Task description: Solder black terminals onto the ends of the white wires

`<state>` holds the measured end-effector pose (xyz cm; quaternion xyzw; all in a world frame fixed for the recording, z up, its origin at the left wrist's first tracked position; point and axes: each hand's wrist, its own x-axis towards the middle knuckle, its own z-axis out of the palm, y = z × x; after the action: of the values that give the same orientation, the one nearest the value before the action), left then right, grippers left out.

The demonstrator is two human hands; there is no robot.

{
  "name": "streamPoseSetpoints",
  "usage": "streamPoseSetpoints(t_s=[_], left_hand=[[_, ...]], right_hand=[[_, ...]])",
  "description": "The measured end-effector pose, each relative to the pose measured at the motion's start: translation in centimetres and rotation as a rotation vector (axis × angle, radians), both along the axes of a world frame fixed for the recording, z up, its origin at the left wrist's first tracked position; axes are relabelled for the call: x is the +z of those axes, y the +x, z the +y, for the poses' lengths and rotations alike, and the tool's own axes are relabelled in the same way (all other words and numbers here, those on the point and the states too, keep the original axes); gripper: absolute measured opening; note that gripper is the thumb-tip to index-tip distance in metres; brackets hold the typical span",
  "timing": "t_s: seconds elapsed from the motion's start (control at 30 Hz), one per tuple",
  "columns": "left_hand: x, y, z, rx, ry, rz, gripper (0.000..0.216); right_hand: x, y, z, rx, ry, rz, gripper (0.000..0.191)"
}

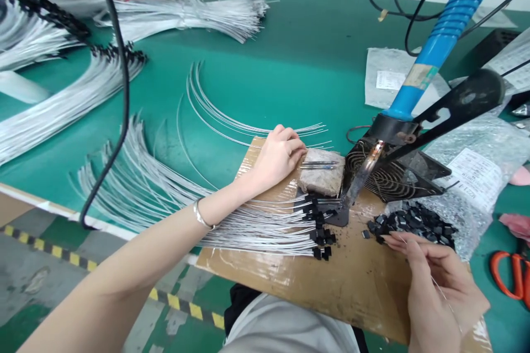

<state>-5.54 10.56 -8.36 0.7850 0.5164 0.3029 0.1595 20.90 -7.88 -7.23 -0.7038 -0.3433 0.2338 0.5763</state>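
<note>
Grey clothing (290,328): below cardboard's (343,292) near edge.
Right hand (443,287): pinches thin wire (442,294) by right edge, likely for control.
Left hand (279,157): curled, far edge; grip unclear.
White cables (265,240): across left edge, black ends (317,253) grouped, probably within reach.

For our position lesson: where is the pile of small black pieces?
The pile lies right of centre in the head view, just beyond the right hand, below the round grille.

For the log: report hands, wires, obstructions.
Left hand at thin white wires, grip unclear. Right hand pinching thin silvery wire beside small black pieces. Possible obstruction: blue-handled metal soldering iron between hands.
</note>
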Motion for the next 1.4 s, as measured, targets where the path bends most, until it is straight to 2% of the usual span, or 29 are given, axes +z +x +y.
streamPoseSetpoints(t_s=[0.13,0.23,0.33,0.43,0.53,0.6,0.67,0.83,0.97,1.1,1.23,1.4], left_hand=[[1.6,-0.6,0.1,0.095,0.007,-0.128,0.017],[3.9,-1.8,-0.3,0.164,0.009,-0.218,0.018],[6.6,-3.1,-2.0,0.181,-0.017,-0.238,0.017],[8.8,-4.1,-4.4,0.092,-0.173,-0.181,0.016],[10.0,-4.3,-6.5,-0.139,-0.513,-0.223,0.018],[10.1,-4.0,-7.4,-0.280,-0.717,-0.276,0.017],[9.9,-3.4,-8.0,-0.362,-0.849,-0.312,0.017],[9.0,-2.1,-8.6,-0.419,-0.944,-0.336,0.019],[8.9,-1.5,-8.9,-0.365,-0.972,-0.311,0.021],[8.8,-0.9,-9.2,-0.297,-0.931,-0.352,0.021],[8.8,-0.7,-9.4,-0.324,-0.940,-0.327,0.021],[9.1,-0.7,-9.1,-0.384,-1.022,-0.322,0.021]], right_hand=[[0.0,-0.1,-0.1,0.003,0.014,-0.017,0.028],[0.0,-0.2,-0.2,-0.001,0.027,0.003,0.028],[0.0,-0.2,-0.1,-0.037,0.051,0.026,0.026],[0.4,-0.3,-0.3,-0.040,0.092,0.082,0.022],[1.4,-1.1,-1.1,0.082,0.063,0.112,0.026],[2.3,-2.3,-1.8,0.204,-0.029,0.148,0.031],[3.2,-3.8,-2.3,0.328,-0.131,0.219,0.029],[4.2,-6.5,-1.8,0.583,-0.220,0.381,0.021],[3.6,-6.7,-1.0,0.604,-0.217,0.351,0.028],[2.8,-6.8,-0.7,0.652,-0.206,0.403,0.030],[2.6,-7.2,-0.5,0.623,-0.280,0.505,0.028],[2.1,-7.1,-0.5,0.667,-0.259,0.569,0.021]])
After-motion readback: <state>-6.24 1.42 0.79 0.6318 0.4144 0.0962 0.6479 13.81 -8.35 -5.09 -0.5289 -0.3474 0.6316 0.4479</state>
